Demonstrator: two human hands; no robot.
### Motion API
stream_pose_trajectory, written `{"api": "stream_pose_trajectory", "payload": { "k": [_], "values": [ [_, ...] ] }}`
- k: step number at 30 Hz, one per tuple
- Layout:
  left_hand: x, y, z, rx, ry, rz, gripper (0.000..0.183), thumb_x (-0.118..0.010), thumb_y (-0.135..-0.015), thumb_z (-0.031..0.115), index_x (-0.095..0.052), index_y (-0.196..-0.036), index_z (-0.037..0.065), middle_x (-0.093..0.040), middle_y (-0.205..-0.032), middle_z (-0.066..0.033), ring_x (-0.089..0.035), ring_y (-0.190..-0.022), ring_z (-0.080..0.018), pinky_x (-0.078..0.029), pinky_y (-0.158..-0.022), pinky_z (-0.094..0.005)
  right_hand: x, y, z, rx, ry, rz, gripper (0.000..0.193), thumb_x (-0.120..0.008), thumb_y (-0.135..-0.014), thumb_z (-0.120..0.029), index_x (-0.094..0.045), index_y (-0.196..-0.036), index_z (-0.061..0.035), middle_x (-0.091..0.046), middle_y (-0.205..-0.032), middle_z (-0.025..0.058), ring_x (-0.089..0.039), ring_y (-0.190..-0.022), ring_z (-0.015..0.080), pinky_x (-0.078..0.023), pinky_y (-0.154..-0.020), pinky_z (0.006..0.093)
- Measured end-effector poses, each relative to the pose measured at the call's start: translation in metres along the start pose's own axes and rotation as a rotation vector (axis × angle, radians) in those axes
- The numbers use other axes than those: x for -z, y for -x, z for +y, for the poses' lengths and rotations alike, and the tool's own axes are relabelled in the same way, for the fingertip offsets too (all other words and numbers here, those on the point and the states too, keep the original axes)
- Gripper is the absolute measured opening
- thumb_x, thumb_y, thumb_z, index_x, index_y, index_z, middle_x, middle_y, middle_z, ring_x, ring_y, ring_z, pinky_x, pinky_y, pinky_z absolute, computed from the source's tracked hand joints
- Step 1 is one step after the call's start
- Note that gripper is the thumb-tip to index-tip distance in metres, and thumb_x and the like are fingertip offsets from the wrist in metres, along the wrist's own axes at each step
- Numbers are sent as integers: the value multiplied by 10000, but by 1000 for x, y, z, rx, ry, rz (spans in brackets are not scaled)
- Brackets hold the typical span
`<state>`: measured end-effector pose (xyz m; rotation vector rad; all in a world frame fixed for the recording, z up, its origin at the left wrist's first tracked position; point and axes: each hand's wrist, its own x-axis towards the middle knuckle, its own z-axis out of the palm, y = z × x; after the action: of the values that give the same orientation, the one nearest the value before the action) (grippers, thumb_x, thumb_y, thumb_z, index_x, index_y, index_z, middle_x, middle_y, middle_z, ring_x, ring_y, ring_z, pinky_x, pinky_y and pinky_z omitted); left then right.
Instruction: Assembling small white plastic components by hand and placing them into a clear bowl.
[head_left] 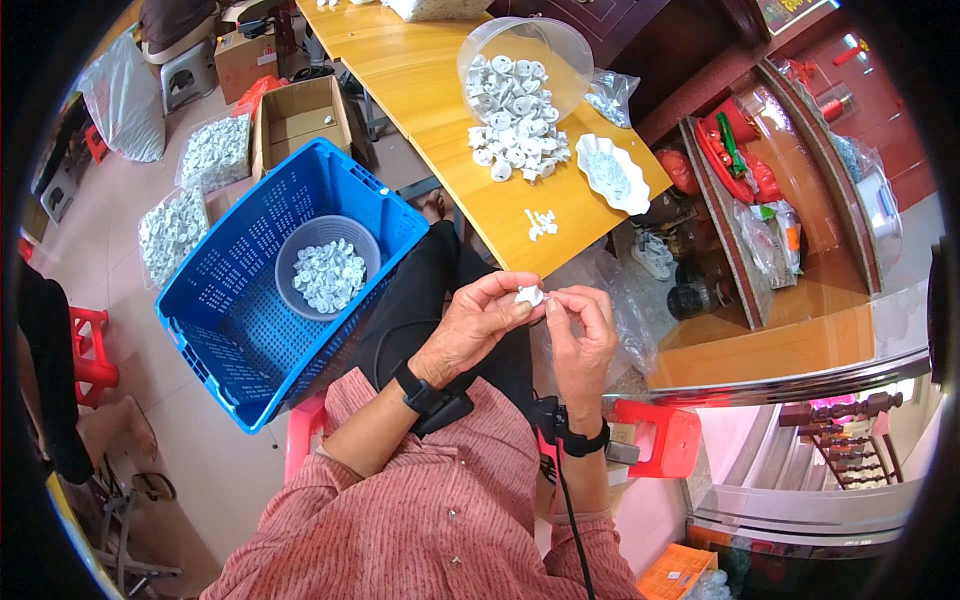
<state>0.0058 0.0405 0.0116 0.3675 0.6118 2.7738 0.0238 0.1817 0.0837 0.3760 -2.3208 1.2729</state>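
Observation:
Above my lap, my left hand (468, 328) pinches a small white plastic part (530, 296) between thumb and fingers. My right hand (582, 335) meets it from the right, thumb and index finger pressed together at the part's edge; whatever they grip is too small to make out. On the wooden table (415, 85) ahead, a clear tub (560, 55) lies tipped, with a heap of round white plastic parts (520, 125) spilling from it. A white scalloped dish (628, 190) holds tiny pale pieces. Nearer the table's corner lies a little pile of small white pieces (541, 224).
Left of my legs stands a blue plastic crate (235, 390) with a grey bowl (287, 262) of white parts inside. Beyond are bags of parts (215, 150) and an open cardboard box (300, 120). A wooden shelf unit (800, 340) is at the right. Another person's leg (110, 435) shows far left.

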Motion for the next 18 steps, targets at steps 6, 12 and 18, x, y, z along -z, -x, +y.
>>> {"api": "stream_pose_trajectory", "payload": {
  "k": [6, 12, 18],
  "values": [
    [5, -1, -2, 30, -53, 19, 311, -657, -925, 49, -605, -1231, 22, -647, -1173, -105, -619, -1122, -197, -516, -990, -334, 2, 1, 1, 106, 177, -26, 93, -703, -810, 28, -656, -887, 8, -617, -964, 123, -639, -827, 236, -533, -711, 309],
    [10, -3, -4, 45, 23, 78, 279, -632, -947, 67, -604, -1216, 0, -654, -1158, -117, -660, -1054, -220, -556, -925, -333, 1, 2, 7, 9, 16, 17, 76, -690, -835, 27, -663, -905, 14, -625, -980, 111, -640, -836, 203, -532, -721, 293],
    [13, -3, -3, 119, 175, 75, 292, -591, -973, 83, -576, -1244, -25, -639, -1178, -156, -650, -1094, -266, -557, -959, -402, -6, 3, 3, -32, -82, 39, 64, -677, -862, 21, -671, -926, 18, -626, -997, 106, -632, -846, 174, -532, -720, 277]
  ]
}}
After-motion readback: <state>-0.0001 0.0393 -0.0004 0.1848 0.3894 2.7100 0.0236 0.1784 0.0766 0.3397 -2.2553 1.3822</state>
